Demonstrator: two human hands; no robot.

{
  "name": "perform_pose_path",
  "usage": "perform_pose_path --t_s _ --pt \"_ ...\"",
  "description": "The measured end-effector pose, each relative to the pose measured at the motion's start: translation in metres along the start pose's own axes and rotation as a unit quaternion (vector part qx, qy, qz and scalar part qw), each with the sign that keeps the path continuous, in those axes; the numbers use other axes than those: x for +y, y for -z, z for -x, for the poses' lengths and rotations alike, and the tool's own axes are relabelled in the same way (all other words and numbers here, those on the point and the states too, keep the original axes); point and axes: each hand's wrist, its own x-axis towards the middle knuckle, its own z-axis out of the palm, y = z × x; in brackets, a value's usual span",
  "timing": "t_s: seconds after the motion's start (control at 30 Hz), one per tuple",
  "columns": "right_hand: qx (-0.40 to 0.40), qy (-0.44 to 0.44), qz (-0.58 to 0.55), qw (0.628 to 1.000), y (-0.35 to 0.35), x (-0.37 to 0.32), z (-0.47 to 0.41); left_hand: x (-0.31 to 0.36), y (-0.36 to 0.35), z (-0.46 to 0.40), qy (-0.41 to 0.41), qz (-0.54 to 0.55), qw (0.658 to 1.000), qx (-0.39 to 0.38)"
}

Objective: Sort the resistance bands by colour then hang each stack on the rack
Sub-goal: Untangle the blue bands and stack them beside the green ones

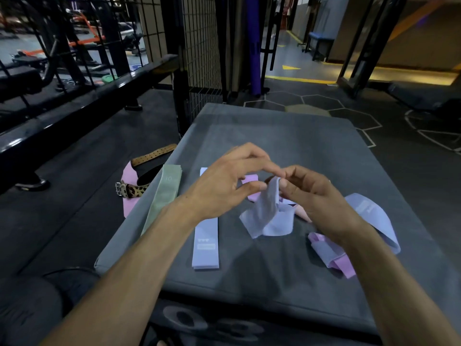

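A grey padded mat (311, 151) serves as the worktop, presumably so the bands can be laid flat and compared. Along its left side a green stack (163, 196) and a lilac stack (205, 243) are laid out straight, apparently sorted; a loose lilac band (371, 218) and a pink-and-lilac tangle (329, 255) lie unsorted at the right. A crumpled lilac band (264, 216) is pinched at its top edge by the right hand (316, 196), while the left hand (224, 186) is closing its fingertips on the same edge, probably to straighten it. No rack can be identified.

The bands (206, 242) at centre look like matt woven cloth, the mat (287, 136) under them dull grey fabric.
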Motion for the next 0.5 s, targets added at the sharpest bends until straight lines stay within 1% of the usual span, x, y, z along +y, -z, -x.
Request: perform_pose_path --t_s 0.1,0.27,0.37,0.43,0.5 --pt "-0.015 -0.032 -0.046 0.998 -0.006 -0.003 0.0 0.007 0.001 -0.003 -0.041 -0.031 0.999 -0.006" --pt "-0.014 -0.049 -0.138 0.989 -0.013 -0.01 0.0 0.019 0.011 -0.007 -0.048 -0.045 0.998 0.026" --pt "-0.012 -0.055 -0.191 0.98 -0.023 -0.018 0.0 0.024 0.019 -0.009 -0.008 -0.01 0.997 0.071" --pt "-0.036 -0.07 -0.204 0.976 -0.028 -0.022 0.001 0.025 0.023 -0.011 0.033 0.012 0.994 0.1" --pt "-0.079 -0.072 -0.157 0.982 -0.03 -0.021 0.005 0.021 0.026 -0.012 0.082 0.053 0.987 0.128"
